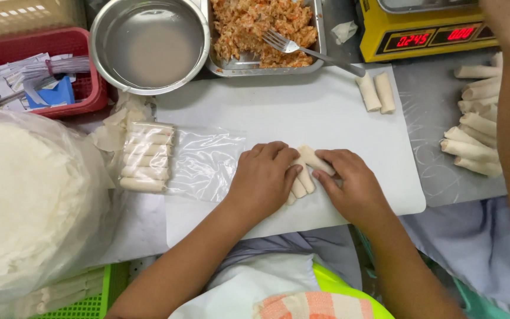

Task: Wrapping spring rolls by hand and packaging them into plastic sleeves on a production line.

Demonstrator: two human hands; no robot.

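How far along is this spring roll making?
Done: five rolls packed in a clear bag, two loose rolls by the fork, and a pile of rolls at the far right. In hand: the left hand and right hand gather a few rolls on the white board. Left: filling remains in the tray, and a wrapper stack waits.

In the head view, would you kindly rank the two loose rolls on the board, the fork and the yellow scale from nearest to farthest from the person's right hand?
From the right hand:
1. Two loose rolls, on the white board's far right part.
2. Fork, beyond them, its tines resting in the filling tray.
3. Yellow scale, at the far right, past the board's edge.
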